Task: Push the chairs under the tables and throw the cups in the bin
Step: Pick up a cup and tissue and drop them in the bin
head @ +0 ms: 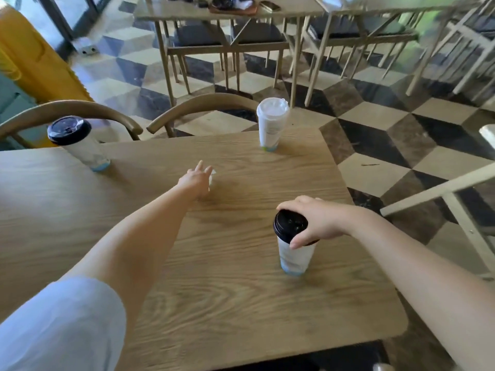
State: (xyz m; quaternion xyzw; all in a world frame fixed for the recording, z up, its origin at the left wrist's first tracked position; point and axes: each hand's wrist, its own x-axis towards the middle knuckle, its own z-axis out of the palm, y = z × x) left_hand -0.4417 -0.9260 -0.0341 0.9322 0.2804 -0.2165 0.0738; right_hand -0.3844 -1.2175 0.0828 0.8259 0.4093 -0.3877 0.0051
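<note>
Standing uncollected on the desk [214, 303] are three cups; none is binned. The near black-lidded cup [294, 247], by the right edge, is clasped at its lid by the right hand [316, 223]. The left hand [197, 180], fingers spread and empty, is stretched mid-desk over a small white scrap [213, 175]. Two chairs [198, 108] at the far edge appear tucked.
</note>
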